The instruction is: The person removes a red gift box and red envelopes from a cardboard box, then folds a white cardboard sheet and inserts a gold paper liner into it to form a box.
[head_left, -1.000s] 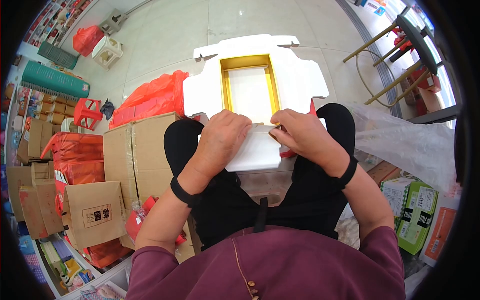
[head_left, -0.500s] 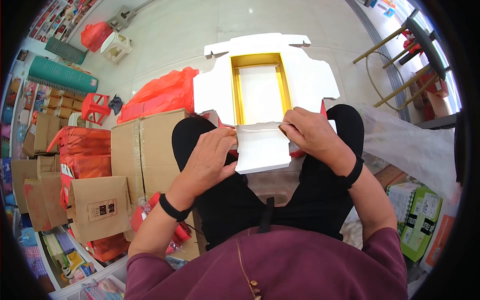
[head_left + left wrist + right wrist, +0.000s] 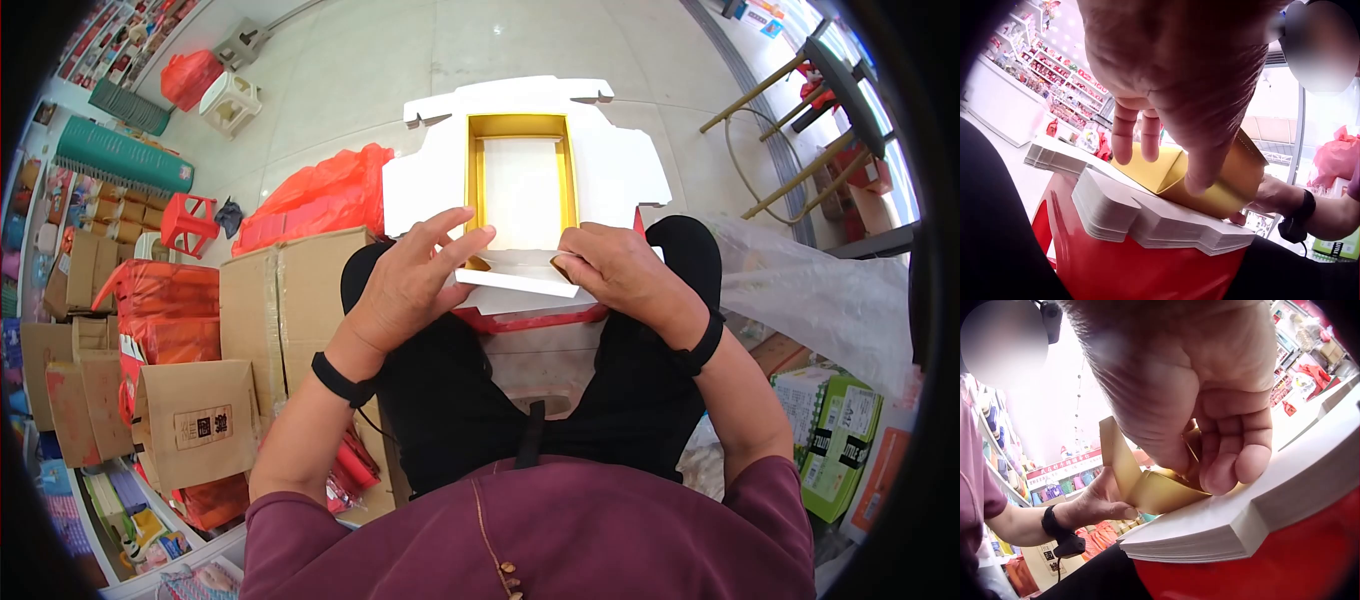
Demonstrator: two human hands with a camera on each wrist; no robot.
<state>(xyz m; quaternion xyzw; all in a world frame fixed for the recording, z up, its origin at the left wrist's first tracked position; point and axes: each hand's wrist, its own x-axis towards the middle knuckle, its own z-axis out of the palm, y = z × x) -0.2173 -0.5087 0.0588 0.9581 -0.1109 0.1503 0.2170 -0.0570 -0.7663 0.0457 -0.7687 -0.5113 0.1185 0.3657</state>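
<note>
A partly folded cardboard box, gold on one face and white on the other, has its gold side walls (image 3: 570, 180) standing around a white bottom. It lies on a stack of flat white die-cut sheets (image 3: 1107, 209). At the near end, the white front flap (image 3: 520, 284) is tilted up. My left hand (image 3: 405, 280) is at the near left corner, fingers spread and fairly straight, touching the gold card (image 3: 1147, 165). With thumb and curled fingers, my right hand (image 3: 630, 270) pinches the near right corner, where a gold fold (image 3: 1169, 490) shows.
The stack rests on a red plastic support (image 3: 1160, 269) between the knees. To the left are a large brown carton (image 3: 295, 310), a red plastic bag (image 3: 320, 195) and a paper bag (image 3: 205, 420). Clear plastic sheeting (image 3: 790, 285) and a green box (image 3: 845, 440) lie to the right.
The near flap, lying flat toward me before, is now tilted up. My left hand moved away from the corner, then came back with fingers spread. My right hand kept its pinch.
</note>
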